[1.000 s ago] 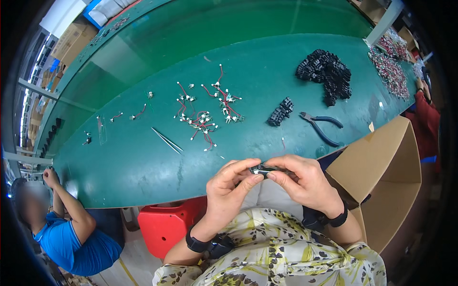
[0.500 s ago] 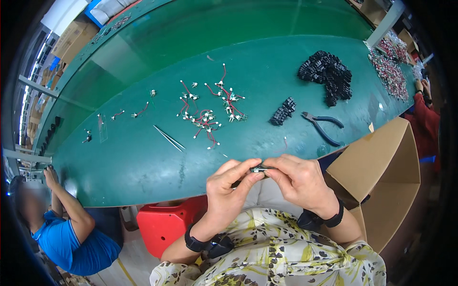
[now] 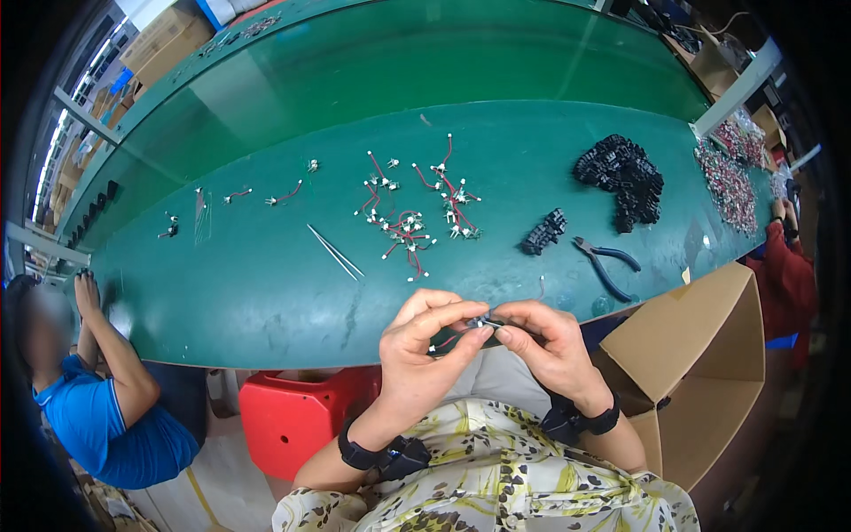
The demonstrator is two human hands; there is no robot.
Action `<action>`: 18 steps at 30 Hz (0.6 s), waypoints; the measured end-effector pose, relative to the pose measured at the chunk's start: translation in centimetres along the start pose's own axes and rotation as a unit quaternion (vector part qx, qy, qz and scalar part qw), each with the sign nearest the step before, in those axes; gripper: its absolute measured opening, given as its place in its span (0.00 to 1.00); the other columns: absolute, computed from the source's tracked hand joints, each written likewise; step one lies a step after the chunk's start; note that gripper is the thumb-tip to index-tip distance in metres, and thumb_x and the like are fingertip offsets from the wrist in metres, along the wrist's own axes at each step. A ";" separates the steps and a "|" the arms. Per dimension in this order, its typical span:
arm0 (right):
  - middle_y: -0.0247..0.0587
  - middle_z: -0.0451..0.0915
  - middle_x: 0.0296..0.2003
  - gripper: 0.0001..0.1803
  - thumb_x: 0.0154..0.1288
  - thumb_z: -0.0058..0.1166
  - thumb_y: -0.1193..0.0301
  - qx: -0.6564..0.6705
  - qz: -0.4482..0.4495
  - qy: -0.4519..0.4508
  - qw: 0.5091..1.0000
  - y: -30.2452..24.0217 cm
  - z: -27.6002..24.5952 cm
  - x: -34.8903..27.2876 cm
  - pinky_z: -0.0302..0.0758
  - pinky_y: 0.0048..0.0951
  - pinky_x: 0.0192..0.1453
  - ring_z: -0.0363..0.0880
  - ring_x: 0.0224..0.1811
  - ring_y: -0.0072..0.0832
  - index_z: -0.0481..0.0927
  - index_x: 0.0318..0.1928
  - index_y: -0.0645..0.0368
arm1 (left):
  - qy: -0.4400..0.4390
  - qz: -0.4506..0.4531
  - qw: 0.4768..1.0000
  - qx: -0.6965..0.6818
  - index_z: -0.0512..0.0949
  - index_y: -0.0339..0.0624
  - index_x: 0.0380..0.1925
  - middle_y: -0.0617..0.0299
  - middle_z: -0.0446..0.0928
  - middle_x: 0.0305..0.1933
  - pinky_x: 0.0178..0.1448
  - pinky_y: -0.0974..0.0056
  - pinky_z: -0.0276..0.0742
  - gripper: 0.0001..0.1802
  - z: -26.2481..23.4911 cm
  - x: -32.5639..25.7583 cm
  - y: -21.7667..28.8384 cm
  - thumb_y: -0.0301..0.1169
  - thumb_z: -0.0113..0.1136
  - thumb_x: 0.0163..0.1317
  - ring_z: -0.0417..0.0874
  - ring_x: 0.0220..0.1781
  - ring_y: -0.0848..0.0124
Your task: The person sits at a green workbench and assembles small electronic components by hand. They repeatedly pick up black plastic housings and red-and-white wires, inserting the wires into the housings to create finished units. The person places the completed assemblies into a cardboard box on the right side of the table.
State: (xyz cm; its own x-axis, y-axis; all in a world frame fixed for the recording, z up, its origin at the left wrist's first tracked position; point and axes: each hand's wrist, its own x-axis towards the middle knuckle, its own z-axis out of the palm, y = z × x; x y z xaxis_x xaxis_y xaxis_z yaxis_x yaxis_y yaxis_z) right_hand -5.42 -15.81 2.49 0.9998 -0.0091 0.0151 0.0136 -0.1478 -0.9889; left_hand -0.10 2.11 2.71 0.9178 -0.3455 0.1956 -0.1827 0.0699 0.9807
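Observation:
Over the bench's near edge, my left hand (image 3: 425,344) pinches a small dark part with a white connector (image 3: 481,323) between thumb and fingers. A short red wire (image 3: 443,342) hangs from it below my left fingers. My right hand (image 3: 551,348) grips the other side of the same part, thumb and index finger closed; fingertips cover most of it. Beyond the hands lie red wires with white connectors (image 3: 409,232) in a loose heap. Silver tweezers (image 3: 335,253) rest to the left. Blue-handled cutting pliers (image 3: 612,271) lie to the right, beside a short cluster of black plastic parts (image 3: 543,232).
A larger pile of black plastic parts (image 3: 620,182) and a heap of red-and-white wires (image 3: 727,182) occupy the bench's right side. An open cardboard box (image 3: 696,341) stands right of me, a red stool (image 3: 301,417) to the left. Co-workers in blue (image 3: 120,426) and red (image 3: 784,279) sit at either side.
The view has shifted, so bench items appear lower and mostly farther right. Both hands still hold the small part, now turned, with its red wire showing below my left fingers.

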 end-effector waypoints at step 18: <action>0.40 0.73 0.28 0.18 0.52 0.66 0.76 -0.361 -0.042 0.086 0.928 -3.9 -9.5 4.4 0.72 0.34 0.33 0.73 0.27 0.34 0.82 0.47 0.57 | 0.387 0.018 0.760 0.521 0.72 0.36 0.58 0.56 0.74 0.57 0.63 0.60 0.67 0.26 -23.5 1.3 -1.4 0.30 0.66 0.61 0.73 0.59 0.63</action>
State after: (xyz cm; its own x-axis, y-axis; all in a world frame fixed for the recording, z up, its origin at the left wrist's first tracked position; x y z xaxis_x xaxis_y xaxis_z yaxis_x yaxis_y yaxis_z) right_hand -1.20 -24.67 7.84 0.9781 -0.1154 0.1730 0.0190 -0.7789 -0.6269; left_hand 9.62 23.52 1.60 0.7647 0.3211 0.5587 -0.0226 -0.8531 0.5212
